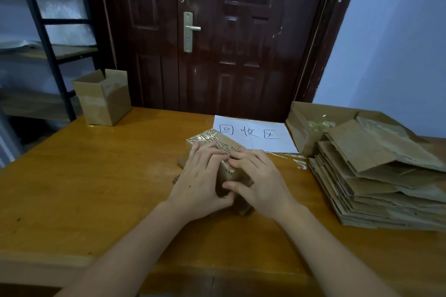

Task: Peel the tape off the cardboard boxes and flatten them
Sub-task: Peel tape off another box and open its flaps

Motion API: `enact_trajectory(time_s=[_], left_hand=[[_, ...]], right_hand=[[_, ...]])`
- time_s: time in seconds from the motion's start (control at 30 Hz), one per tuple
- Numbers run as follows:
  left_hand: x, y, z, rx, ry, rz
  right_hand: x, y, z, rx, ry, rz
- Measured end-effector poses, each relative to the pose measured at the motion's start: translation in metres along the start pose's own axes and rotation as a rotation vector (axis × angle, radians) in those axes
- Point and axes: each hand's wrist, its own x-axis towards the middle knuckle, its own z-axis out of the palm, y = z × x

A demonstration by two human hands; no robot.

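Observation:
A small cardboard box (pixel 212 138) wrapped in shiny clear tape lies on the wooden table (pixel 96 176) in front of me. My left hand (pixel 200 176) lies over its left side with fingers spread across the top and thumb against the near end. My right hand (pixel 260 176) covers its right side; its fingertips meet the left fingertips at a wrinkled tape ridge on top, and its thumb presses the near face. Much of the box is hidden under both hands.
A tall stack of flattened cardboard (pixel 376 176) sits at the right, behind it an open box (pixel 304 116) with tape scraps. A white paper sign (pixel 253 135) lies beyond the box. An upright open box (pixel 103 96) stands far left. Door and shelf behind.

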Motion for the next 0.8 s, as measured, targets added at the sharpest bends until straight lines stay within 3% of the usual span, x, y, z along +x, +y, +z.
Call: enact_trajectory(time_s=[0.3,0.4,0.5,0.6,0.8], left_hand=[[0.005,0.001,-0.003,-0.028,-0.009,-0.040],[0.005,-0.003,-0.006,-0.061,-0.029,-0.024],[0.005,-0.009,-0.012,-0.090,-0.059,-0.008],[0.002,-0.011,-0.017,-0.117,-0.097,-0.012],[-0.007,-0.002,-0.014,-0.239,-0.194,-0.197]], right_hand=[[0.006,-0.001,0.006,-0.237,0.181,-0.167],[0.010,-0.003,-0.001,-0.201,0.141,-0.165],[0.010,-0.002,-0.013,-0.087,0.001,-0.093],[0.004,0.005,-0.013,-0.131,-0.119,-0.136],[0.009,0.005,0.001,-0.142,0.096,-0.175]])
